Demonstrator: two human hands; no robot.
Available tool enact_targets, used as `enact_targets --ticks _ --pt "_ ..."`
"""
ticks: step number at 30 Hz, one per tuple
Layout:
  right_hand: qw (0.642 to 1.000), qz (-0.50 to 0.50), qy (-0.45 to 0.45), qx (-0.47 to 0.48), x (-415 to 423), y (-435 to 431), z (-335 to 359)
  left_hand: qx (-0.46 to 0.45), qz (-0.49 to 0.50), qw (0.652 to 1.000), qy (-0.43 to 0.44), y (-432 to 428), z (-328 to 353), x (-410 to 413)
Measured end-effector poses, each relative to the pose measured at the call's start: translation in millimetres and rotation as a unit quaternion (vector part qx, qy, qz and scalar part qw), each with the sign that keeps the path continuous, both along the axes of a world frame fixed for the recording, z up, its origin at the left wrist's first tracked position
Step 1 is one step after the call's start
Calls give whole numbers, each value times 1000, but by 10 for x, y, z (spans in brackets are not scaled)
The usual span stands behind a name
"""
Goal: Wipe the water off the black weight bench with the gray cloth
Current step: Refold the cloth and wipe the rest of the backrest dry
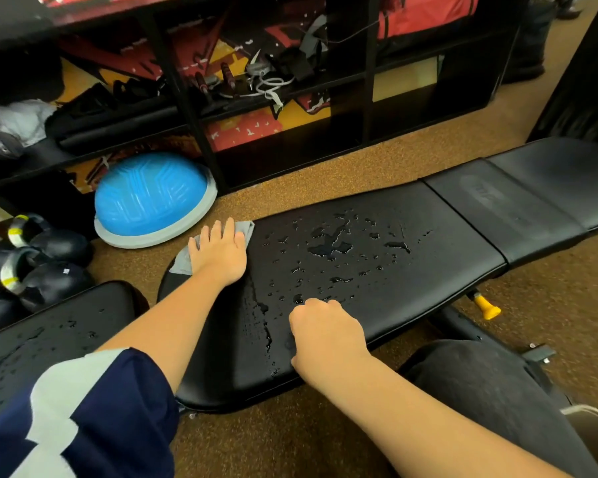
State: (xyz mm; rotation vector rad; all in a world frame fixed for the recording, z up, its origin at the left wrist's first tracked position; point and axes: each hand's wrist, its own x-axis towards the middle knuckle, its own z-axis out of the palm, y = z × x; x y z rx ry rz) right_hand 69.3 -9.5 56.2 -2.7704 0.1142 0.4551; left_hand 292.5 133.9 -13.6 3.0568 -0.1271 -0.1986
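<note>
Evidently the wiping is only at its start. The left hand [220, 255] lies flat with fingers straight, pressing the gray cloth [247, 227] onto the far left corner of the surface [446, 236]. Water [328, 248] stands in beads and small pools across the middle and down toward the near edge. The right hand [325, 334] is clenched with nothing seen in it and rests at the near edge (bracing, I would guess).

The next move likely calls for dragging the cloth rightward through the puddles in overlapping passes under even pressure, with the right hand lifted out of the way.

Most of the cloth is hidden under the palm, so its fold and wetness cannot be judged. A second wet black pad [49, 339] at lower left is cut off by the sleeve [94, 408] and the frame. Whether the far right section is wet is hard to tell.
</note>
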Motion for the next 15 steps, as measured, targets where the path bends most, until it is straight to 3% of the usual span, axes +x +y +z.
enact_targets --ticks 15 --pt "994 -84 22 69 -129 -210 145 12 -54 998 -35 36 -25 -1996"
